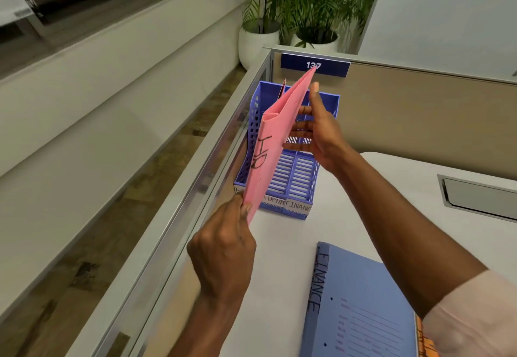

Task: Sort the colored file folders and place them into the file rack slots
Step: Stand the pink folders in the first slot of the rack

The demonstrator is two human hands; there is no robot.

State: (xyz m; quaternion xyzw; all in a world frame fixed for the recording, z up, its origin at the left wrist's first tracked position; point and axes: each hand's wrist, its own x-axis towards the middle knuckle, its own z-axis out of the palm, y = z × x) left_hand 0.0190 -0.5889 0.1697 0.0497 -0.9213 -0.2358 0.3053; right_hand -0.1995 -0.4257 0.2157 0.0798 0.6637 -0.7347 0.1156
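A pink folder point(272, 138) marked "HR" on its spine is held upright and tilted over the left side of the blue file rack point(296, 172). My left hand point(223, 247) pinches its near bottom corner. My right hand point(316, 130) has its fingers spread flat against the folder's right face, thumb up near the top edge. Part of another folder point(282, 89) pokes up in the rack's left slot behind the pink one. The rack's right slot carries a "FINANCE" label point(298, 207). A blue folder point(361, 303) marked "FINANCE" lies flat on the white desk point(282, 244).
An orange folder edge point(423, 340) shows under the blue one at the bottom right. A partition with a "137" sign point(314, 65) stands behind the rack, a glass divider point(195, 188) runs along the desk's left edge, and a cable hatch point(481, 194) sits at right. Potted plants point(293, 21) stand beyond.
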